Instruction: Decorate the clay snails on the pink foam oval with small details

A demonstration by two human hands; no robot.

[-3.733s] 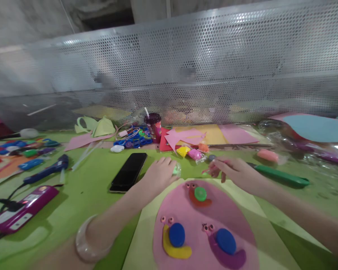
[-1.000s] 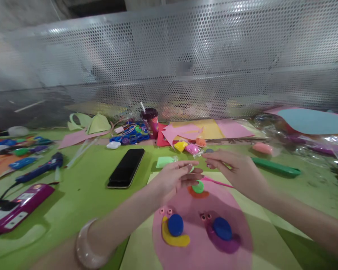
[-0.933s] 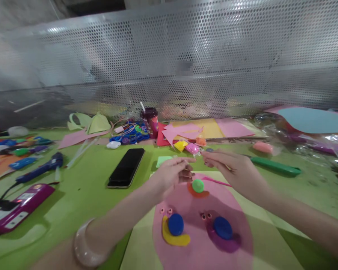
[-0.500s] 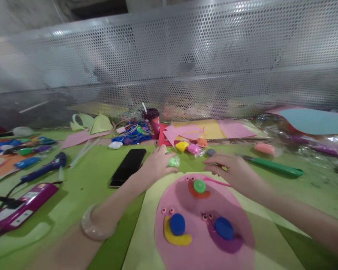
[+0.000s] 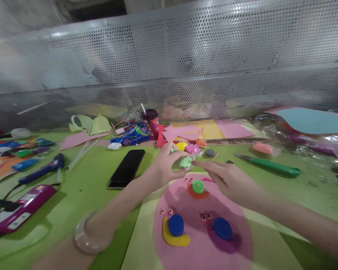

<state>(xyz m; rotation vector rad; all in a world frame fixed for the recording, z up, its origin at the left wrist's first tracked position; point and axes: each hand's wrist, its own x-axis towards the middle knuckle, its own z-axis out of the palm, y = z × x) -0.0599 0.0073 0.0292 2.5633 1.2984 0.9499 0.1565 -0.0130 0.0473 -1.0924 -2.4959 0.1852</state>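
Observation:
My left hand (image 5: 170, 163) curls around a small packet of light green modelling clay (image 5: 186, 162) in clear wrap, held between thumb and fingers. From the other side, my right hand (image 5: 229, 180) meets the wrap's edge with its fingertips; its thumb is mostly hidden. Below them lies a pink paper shape (image 5: 191, 210) on a pale yellow sheet (image 5: 141, 232). On it are three clay snails with bottle-cap shells: an orange one (image 5: 197, 192) with a green cap, a yellow one (image 5: 174, 238) with a blue cap, and a purple one (image 5: 224, 240) with a blue cap.
A black phone (image 5: 127, 168) lies to the left, beyond it a glue gun (image 5: 43, 170) and a magenta power strip (image 5: 22, 208). Ahead are clay packets, such as a pink one (image 5: 192, 149), and a lidded cup (image 5: 150, 123). A green cutter knife (image 5: 270, 164) rests at right.
My left hand has picked up the green clay packet from the table and moved it right. My right hand has come leftward to meet it.

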